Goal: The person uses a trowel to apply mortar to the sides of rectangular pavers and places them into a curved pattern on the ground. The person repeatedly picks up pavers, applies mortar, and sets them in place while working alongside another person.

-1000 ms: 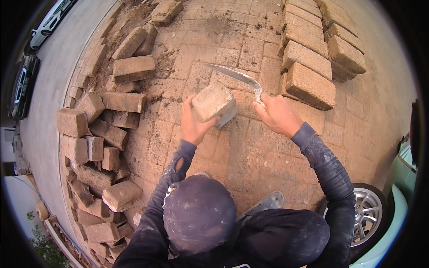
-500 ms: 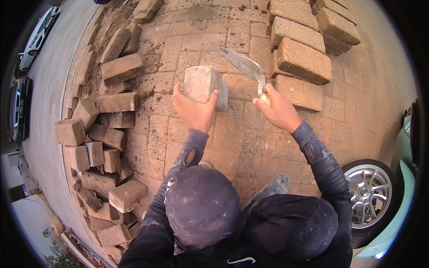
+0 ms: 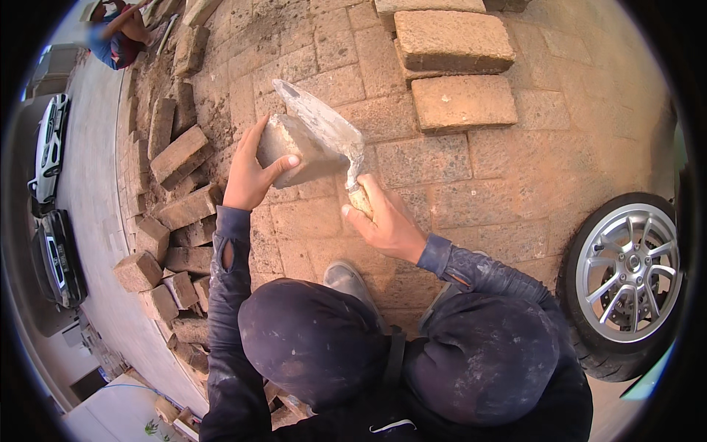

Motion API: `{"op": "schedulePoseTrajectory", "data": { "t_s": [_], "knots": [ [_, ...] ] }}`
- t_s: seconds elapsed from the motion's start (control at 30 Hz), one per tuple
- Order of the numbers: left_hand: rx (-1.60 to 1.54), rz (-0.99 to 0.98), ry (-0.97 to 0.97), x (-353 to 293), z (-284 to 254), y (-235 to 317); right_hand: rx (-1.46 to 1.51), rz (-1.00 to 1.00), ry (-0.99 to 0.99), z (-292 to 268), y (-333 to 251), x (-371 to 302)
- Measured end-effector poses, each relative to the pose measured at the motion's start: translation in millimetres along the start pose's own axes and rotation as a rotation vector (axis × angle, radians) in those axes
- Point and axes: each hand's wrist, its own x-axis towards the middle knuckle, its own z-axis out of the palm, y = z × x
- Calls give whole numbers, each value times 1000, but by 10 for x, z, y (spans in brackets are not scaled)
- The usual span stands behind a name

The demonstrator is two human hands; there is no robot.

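Observation:
A brick-shaped paving block [image 3: 294,158] is gripped by my left hand [image 3: 254,169], with the thumb over its near face and the fingers along its left side. My right hand [image 3: 387,221] is closed around the handle of a pointed trowel [image 3: 324,125]. The worn metal blade lies along the block's right side and points up and to the left; whether it touches the block I cannot tell. Under both hands is a floor of brick-like pavers [image 3: 423,158].
Loose blocks [image 3: 180,158] lie heaped along the left side. Stacked blocks [image 3: 456,44] stand at the far right. A car wheel [image 3: 630,272] is close on my right. Another person [image 3: 118,37] crouches at the far left. Parked cars [image 3: 55,147] line the left, beyond the road.
The block has moved left and tilted in my left hand. My right hand has brought the trowel left and nearer, up to the block's side. The whole view has turned.

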Motion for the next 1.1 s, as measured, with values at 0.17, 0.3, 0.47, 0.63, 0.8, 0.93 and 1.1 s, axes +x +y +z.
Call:
{"op": "schedulePoseTrajectory", "data": {
  "t_s": [0.17,0.3,0.47,0.63,0.8,0.93,1.1],
  "knots": [
    [-17,7,24,-27,32,23,-40,156,-98,20,313,291],
    [12,-12,29,-87,-8,-5,41,53,-7,4,-129,177],
    [144,65,-51,-24,4,36,-60,343,-93,48,780,319],
    [279,59,-47,-86,-100,25,-169,257,-47,-30,828,127],
    [317,-119,149,-106,171,353,-217,292,-42,-14,980,43],
    [387,-456,70,-33,136,355,-177,219,53,-51,644,56],
    [381,-464,130,-129,122,135,-28,31,57,97,279,-71]
  ]
}}
